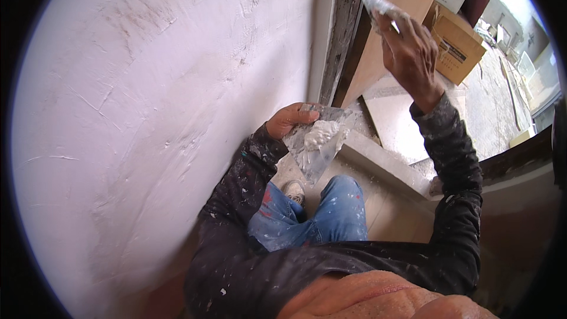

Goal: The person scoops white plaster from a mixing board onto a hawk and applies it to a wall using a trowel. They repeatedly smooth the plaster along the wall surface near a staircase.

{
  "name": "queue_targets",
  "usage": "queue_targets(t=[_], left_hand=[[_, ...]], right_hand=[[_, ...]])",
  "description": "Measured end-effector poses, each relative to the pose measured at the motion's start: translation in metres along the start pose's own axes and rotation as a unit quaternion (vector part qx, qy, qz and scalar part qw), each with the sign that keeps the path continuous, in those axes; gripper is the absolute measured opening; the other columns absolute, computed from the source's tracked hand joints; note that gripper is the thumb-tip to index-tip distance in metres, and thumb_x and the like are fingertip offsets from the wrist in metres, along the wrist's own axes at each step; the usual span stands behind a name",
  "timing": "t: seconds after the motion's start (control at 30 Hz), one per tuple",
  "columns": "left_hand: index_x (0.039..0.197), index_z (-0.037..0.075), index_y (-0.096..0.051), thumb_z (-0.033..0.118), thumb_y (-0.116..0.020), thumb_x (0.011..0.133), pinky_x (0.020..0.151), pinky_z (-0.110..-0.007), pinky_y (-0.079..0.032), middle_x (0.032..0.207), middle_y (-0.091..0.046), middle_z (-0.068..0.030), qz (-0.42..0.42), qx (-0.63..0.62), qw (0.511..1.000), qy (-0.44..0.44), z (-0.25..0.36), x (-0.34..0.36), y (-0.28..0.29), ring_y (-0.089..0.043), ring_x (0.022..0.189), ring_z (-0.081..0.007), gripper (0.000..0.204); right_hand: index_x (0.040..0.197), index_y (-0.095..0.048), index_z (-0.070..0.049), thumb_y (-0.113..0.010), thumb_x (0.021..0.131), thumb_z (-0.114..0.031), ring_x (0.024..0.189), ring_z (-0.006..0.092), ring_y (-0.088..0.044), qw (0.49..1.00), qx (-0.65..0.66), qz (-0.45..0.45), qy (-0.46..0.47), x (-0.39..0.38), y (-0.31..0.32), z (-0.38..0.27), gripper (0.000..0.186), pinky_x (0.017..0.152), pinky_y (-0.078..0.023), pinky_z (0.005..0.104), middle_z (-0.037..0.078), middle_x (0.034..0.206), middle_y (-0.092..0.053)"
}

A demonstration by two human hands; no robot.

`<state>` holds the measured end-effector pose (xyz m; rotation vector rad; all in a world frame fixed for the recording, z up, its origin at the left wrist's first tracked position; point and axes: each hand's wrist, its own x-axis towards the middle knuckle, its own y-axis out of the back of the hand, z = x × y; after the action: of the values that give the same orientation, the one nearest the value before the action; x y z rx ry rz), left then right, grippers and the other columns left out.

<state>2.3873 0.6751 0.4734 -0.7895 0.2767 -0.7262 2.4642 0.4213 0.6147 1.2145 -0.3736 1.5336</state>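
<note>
My left hand grips a flat, smeared plate by its near left edge, thumb on top. A lump of white plaster paste sits on this plate. Raised at the upper right, my right hand is closed around a putty knife, whose pale, wide blade points up and left beside the door frame. The fingers cover most of its handle. Left of both hands stands a white plastered wall with scratches, ridges and rough patches.
A worn door frame edges the wall, with a wooden door panel beyond it. Cardboard boxes are stacked past the doorway. A raised sill crosses the floor ahead of my paint-spotted jeans. Pale slabs lie outside.
</note>
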Motion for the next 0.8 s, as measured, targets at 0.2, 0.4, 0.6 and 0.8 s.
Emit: queue_targets(t=[0.2,0.4,0.6,0.8], left_hand=[[0.123,-0.010,-0.051,0.014,-0.059,0.091,0.091,-0.035,-0.053,0.112,-0.064,-0.0183,-0.037,-0.007,0.999,0.018,0.002,0.002,0.002,-0.066,0.100,-0.0247,0.041],[0.125,-0.010,-0.049,0.010,-0.056,0.093,0.091,-0.035,-0.053,0.115,-0.063,-0.0184,-0.024,-0.009,1.000,0.000,0.001,-0.001,0.004,-0.065,0.101,-0.0239,0.038],[0.125,-0.010,-0.049,0.010,-0.057,0.093,0.093,-0.034,-0.052,0.115,-0.063,-0.0186,-0.038,-0.019,0.999,0.009,0.003,-0.002,0.000,-0.065,0.102,-0.0237,0.039],[0.119,-0.010,-0.052,0.009,-0.058,0.092,0.086,-0.034,-0.056,0.108,-0.065,-0.0180,-0.016,-0.028,0.999,0.005,0.005,-0.003,-0.013,-0.067,0.094,-0.0236,0.034]], right_hand=[[0.138,-0.049,-0.010,-0.060,0.084,-0.003,0.110,0.0235,-0.053,0.984,-0.134,-0.010,0.120,0.048,-0.005,0.036,0.056,0.093,-0.040,0.0381,0.008,0.126,-0.057],[0.131,-0.055,-0.010,-0.057,0.086,-0.012,0.112,0.0187,-0.051,0.956,-0.228,-0.002,0.184,0.071,-0.011,0.039,0.045,0.098,-0.038,0.0385,0.004,0.126,-0.057],[0.130,-0.056,-0.010,-0.058,0.085,-0.013,0.112,0.0196,-0.051,0.944,-0.250,-0.021,0.214,0.073,-0.029,0.043,0.045,0.099,-0.038,0.0384,0.005,0.127,-0.056],[0.126,-0.057,-0.008,-0.057,0.086,-0.014,0.111,0.0200,-0.052,0.947,-0.205,-0.065,0.240,0.053,-0.042,0.029,0.041,0.100,-0.038,0.0384,0.006,0.128,-0.057]])
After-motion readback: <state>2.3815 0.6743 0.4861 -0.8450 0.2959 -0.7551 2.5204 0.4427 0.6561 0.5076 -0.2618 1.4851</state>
